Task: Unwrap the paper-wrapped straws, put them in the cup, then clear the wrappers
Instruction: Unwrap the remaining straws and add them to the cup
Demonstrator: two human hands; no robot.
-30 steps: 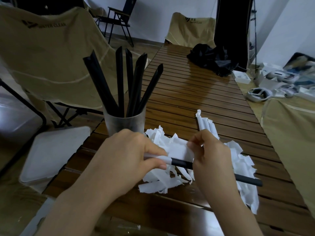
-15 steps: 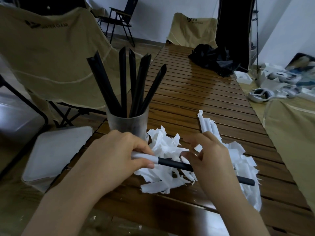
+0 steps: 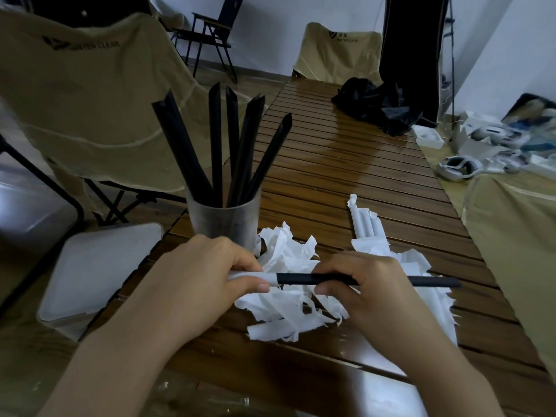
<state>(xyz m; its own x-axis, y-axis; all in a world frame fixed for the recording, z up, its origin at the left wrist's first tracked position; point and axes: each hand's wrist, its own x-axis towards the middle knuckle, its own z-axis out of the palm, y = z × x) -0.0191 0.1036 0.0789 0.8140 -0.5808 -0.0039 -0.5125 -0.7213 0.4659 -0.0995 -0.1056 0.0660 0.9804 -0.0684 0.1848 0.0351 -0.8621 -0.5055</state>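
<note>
A black straw (image 3: 304, 279) lies level between my hands, its left end still in white paper wrapper (image 3: 255, 276). My left hand (image 3: 210, 272) pinches the wrapped end. My right hand (image 3: 364, 284) grips the bare black shaft, and the straw's tip sticks out to the right. Under them lies a heap of torn white wrappers (image 3: 285, 311). A frosted cup (image 3: 222, 224) behind my left hand holds several black straws (image 3: 215, 145). A few wrapped straws (image 3: 364, 224) lie behind my right hand.
The slatted wooden table (image 3: 346, 164) runs away from me, with a black cloth bundle (image 3: 373, 106) at its far end. A white box lid (image 3: 99, 266) sits at the left edge. Beige camp chairs (image 3: 90, 100) stand left and far; headsets (image 3: 457, 167) lie right.
My right hand has closed on the bare shaft after being loose around it. Both hands and the straw rose slightly, and the straw now lies more level.
</note>
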